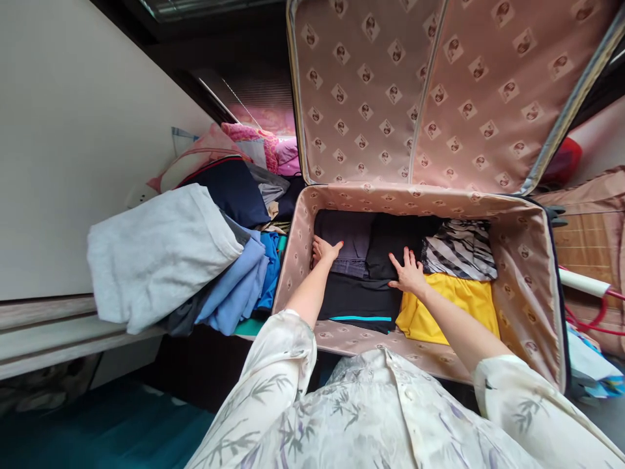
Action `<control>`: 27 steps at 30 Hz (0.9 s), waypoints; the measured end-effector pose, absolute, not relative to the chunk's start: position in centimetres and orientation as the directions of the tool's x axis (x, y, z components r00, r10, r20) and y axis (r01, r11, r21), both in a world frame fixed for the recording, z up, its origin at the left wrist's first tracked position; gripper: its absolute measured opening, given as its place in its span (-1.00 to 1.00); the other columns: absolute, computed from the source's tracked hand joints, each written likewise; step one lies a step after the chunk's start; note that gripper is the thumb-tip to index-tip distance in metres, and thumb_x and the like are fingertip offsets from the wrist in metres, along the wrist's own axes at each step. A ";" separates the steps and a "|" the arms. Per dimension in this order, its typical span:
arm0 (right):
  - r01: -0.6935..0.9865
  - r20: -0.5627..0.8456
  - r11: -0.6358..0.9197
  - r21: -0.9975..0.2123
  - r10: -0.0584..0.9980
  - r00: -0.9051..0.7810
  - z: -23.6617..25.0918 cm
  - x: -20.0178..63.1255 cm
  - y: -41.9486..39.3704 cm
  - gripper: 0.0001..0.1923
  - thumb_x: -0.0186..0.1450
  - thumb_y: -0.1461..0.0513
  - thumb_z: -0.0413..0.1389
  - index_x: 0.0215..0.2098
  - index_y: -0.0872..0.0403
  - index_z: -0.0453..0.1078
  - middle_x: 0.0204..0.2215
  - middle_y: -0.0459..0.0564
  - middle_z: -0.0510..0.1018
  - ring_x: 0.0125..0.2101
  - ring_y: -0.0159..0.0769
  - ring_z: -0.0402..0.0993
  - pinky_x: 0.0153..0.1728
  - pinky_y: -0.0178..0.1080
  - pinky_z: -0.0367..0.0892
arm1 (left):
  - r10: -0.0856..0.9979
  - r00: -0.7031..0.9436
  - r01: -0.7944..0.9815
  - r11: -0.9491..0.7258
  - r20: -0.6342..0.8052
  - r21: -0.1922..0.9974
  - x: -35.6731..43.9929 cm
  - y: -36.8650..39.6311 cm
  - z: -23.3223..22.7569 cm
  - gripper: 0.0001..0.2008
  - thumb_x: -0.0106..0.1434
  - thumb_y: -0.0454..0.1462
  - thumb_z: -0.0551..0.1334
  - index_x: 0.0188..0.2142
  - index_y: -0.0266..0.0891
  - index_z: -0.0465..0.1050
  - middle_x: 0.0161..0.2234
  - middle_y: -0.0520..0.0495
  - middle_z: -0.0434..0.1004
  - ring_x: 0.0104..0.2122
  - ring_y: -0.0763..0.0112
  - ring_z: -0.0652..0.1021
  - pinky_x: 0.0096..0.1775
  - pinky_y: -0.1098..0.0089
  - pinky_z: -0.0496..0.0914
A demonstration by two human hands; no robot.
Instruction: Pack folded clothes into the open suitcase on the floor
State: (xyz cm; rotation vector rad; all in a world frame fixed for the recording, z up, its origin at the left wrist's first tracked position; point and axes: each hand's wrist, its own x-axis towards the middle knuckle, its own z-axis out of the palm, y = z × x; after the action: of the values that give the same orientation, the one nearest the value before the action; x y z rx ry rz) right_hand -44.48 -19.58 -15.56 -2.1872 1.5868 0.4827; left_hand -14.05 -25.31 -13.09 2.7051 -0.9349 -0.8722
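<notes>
While we lean over the open suitcase [530, 306], both hands are flat inside it, presumably pressing the folded stack down so it sits level

Nearest to us: front wall of the case, then a black garment with a teal stripe [359, 303] and, beside it to the right, a yellow garment [456, 306]

Right hand [407, 273]: fingers apart, palm down, resting where the black folded garment [393, 251] meets the yellow one, gripping nothing

Left hand [323, 251]: fingers loosely spread, tips against the left inner wall and on the dark purple-grey folded garment [344, 238]; looks like it's tucking that edge in, not clamped on anything

Contents: folded clothes laid in flat rows side by side, back row being the purple-grey, the black, then a black-and-white striped garment [461, 247] at right. Case looks roughly filled across the base, depth of stack can't tell

Lid [390, 85] stands open behind, patterned pink lining, so access is clear

Left of the case, outside it: unpacked pile with a grey sweatshirt [156, 251] on top, blue garments [241, 283] under it, a navy item [234, 189] and pink fabrics [258, 146] further back
</notes>
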 end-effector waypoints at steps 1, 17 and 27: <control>-0.951 -0.484 -0.287 -0.115 -0.820 0.305 -15.7 -44.5 -19.5 0.19 0.16 -0.15 0.31 0.54 -0.17 -0.24 0.52 0.23 -0.50 0.46 0.36 -0.29 0.25 0.27 0.07 | -0.593 0.643 -0.475 -0.805 -0.485 0.355 -14.3 -26.0 -13.3 0.01 0.08 -0.06 0.50 0.37 -0.39 0.08 0.30 -0.59 0.27 0.32 -0.17 0.34 0.24 0.03 0.27; -0.949 -0.461 -0.277 -0.151 -0.829 0.315 -15.5 -44.6 -19.3 0.22 0.13 -0.15 0.34 0.54 -0.18 -0.24 0.52 0.18 -0.55 0.47 0.34 -0.34 0.27 0.24 0.04 | -0.890 0.203 0.220 -0.364 -0.408 0.905 -7.8 -21.6 -2.3 -0.27 -0.02 -0.17 0.46 0.19 -0.19 0.45 0.13 -0.19 0.58 0.11 -0.03 0.58 0.14 0.00 0.49; -0.951 -0.459 -0.270 -0.149 -0.833 0.308 -15.5 -44.6 -19.3 0.21 0.15 -0.18 0.31 0.54 -0.19 -0.27 0.53 0.16 -0.50 0.46 0.35 -0.33 0.28 0.24 0.02 | -0.505 0.196 -0.249 -0.855 -0.841 0.455 -8.8 -12.6 -7.9 -0.52 0.05 -0.32 0.40 0.01 -0.29 0.53 -0.05 -0.25 0.69 -0.03 0.06 0.66 -0.01 0.16 0.57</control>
State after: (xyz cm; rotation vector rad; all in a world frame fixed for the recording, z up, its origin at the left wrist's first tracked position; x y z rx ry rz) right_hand -44.60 -19.26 -15.51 -2.1876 1.5914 0.4092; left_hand -8.79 -12.63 -7.88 2.2509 -0.7242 -1.7181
